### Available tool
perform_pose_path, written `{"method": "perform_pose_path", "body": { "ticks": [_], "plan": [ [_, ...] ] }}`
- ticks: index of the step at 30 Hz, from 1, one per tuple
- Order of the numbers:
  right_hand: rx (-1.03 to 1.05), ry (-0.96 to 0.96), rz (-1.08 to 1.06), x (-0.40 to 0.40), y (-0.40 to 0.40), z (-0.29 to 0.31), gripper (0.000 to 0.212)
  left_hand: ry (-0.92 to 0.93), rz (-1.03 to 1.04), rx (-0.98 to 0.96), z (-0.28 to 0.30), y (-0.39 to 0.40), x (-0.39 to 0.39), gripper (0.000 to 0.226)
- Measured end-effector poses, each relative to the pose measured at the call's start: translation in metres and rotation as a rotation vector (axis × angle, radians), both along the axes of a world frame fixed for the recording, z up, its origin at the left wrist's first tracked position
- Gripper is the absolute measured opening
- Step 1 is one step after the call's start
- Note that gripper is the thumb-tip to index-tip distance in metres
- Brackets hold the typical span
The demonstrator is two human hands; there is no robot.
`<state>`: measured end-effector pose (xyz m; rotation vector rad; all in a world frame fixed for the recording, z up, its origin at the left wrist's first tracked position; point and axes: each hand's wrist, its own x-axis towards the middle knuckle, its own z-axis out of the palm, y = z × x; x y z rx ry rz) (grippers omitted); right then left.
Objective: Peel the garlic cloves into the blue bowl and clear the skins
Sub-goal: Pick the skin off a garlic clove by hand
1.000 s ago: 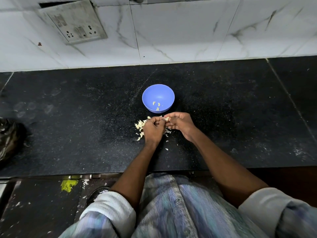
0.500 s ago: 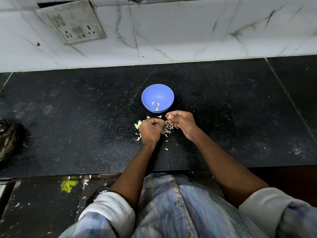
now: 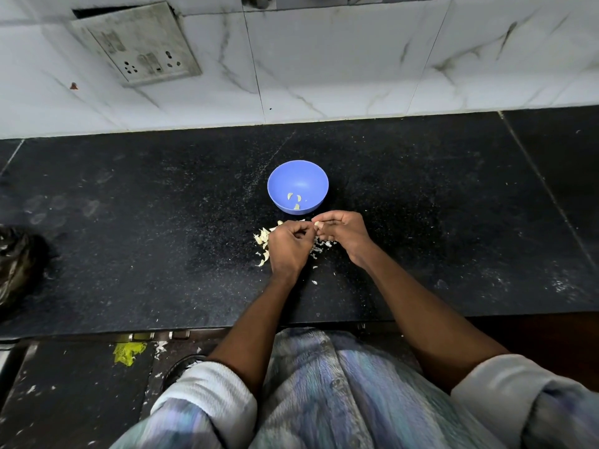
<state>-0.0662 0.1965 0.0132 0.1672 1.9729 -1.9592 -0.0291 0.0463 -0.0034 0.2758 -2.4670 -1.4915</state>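
A blue bowl (image 3: 298, 176) stands on the black counter with three peeled garlic cloves (image 3: 294, 200) lying in its bottom. Just in front of it my left hand (image 3: 287, 246) and my right hand (image 3: 345, 231) meet, fingertips together. A pale garlic clove (image 3: 318, 224) shows pinched in my right fingers, and my left fingertips touch it. Under and around both hands lies a heap of garlic skins (image 3: 263, 237), partly hidden by the hands.
The black stone counter (image 3: 162, 222) runs to a white tiled wall with a socket plate (image 3: 139, 47). A dark crumpled bag (image 3: 16, 264) sits at the far left edge. Small skin flakes (image 3: 313, 282) dot the counter near my wrists.
My hands drew apart half a second ago and have come back together on the clove. The bowl has not moved.
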Motion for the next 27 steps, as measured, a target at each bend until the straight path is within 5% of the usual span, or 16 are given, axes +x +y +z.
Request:
{"method": "perform_pose_path", "body": {
  "ticks": [27],
  "plan": [
    [-0.095, -0.062, 0.062, 0.0004, -0.0026, 0.0044, 0.024, -0.054, 0.019, -0.068, 0.007, -0.0016, 0.0044, 0.006]
  ]
}}
